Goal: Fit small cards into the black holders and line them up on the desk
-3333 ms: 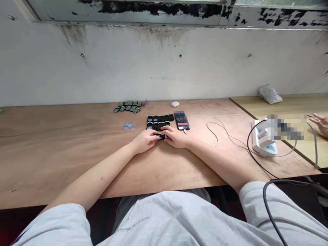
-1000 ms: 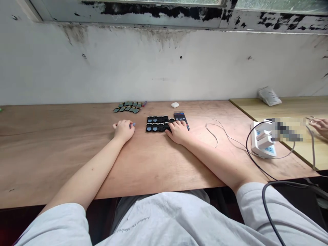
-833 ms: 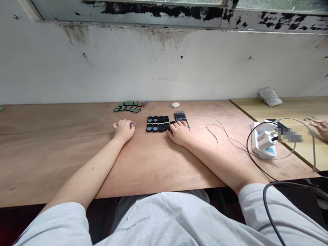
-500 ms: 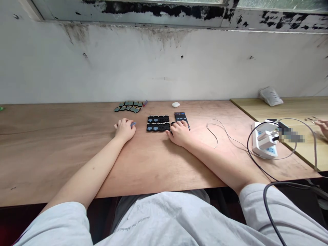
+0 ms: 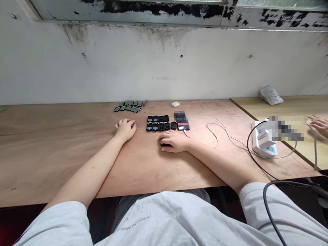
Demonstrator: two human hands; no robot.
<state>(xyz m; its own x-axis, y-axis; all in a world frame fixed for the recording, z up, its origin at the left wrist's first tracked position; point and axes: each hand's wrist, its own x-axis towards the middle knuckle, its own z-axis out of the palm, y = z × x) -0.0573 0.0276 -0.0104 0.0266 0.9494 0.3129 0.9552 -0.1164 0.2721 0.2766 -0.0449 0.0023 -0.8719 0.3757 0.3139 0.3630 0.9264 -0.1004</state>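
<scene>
My left hand point(image 5: 125, 129) rests on the wooden table with its fingers curled around a small blue piece point(image 5: 133, 124), mostly hidden. Lower and nearer to me, my right hand point(image 5: 173, 141) has its fingers closed over a small black plastic case part point(image 5: 166, 145) at the table surface. Beyond it lie two rows of similar black case parts point(image 5: 161, 126); the leftmost ones carry blue-grey rectangles point(image 5: 155, 128). A single black part point(image 5: 173, 125) sits at the right end of the front row, slightly apart.
Several small greenish screen-like panels point(image 5: 123, 108) lie at the back, beside a thin purple-and-red tool point(image 5: 145, 102). A phone point(image 5: 182, 120) with a cable and a white rounded case point(image 5: 175, 104) are behind my right hand. Right: a power strip point(image 5: 271, 151), cables, another person's hand point(image 5: 321, 126).
My right hand has come down and left from the row's right end with a black case part, uncovering the single part and phone there. My left hand has barely moved.
</scene>
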